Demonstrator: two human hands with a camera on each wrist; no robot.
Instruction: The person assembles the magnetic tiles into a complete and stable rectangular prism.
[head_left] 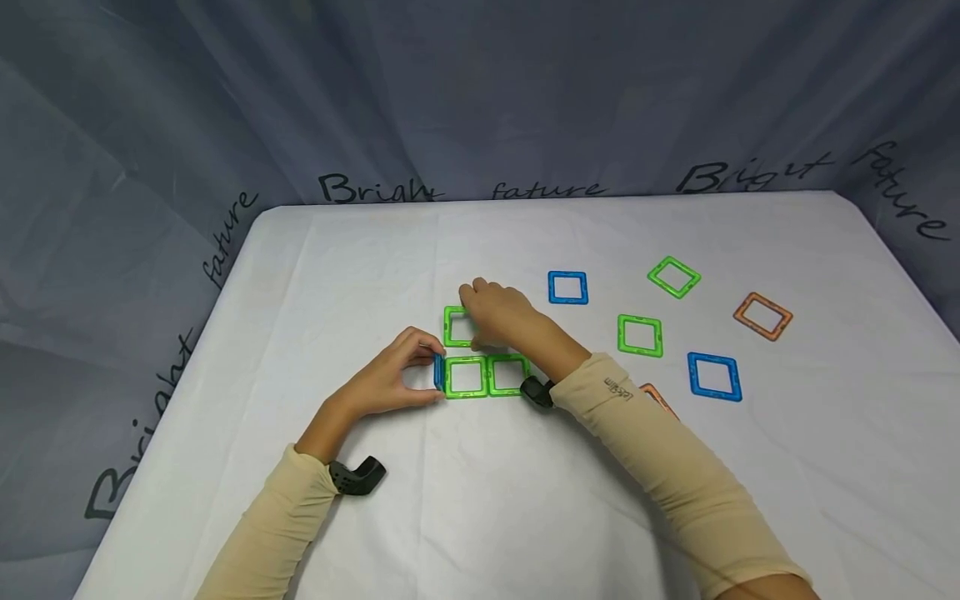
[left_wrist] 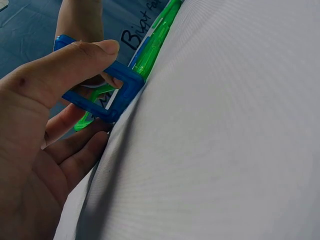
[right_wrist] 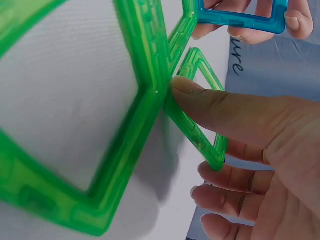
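Two green square magnetic tiles [head_left: 489,377] lie flat side by side in the head view. At their left edge stands a blue square tile [head_left: 438,372], upright, pinched between the thumb and fingers of my left hand [head_left: 393,375]. The left wrist view shows the thumb across this blue frame [left_wrist: 131,92]. My right hand [head_left: 506,315] holds another green square tile [head_left: 447,327] behind the left flat one, thumb on its near side and fingers behind. In the right wrist view this green tile [right_wrist: 192,132] stands raised, its lower corner right at the flat tiles.
Loose tiles lie to the right on the white table: a blue one [head_left: 567,274], a green one [head_left: 639,319], another green one [head_left: 660,265], an orange one [head_left: 772,304] and a second blue one [head_left: 715,395]. The right sleeve [head_left: 637,450] partly hides another orange tile [head_left: 660,400].
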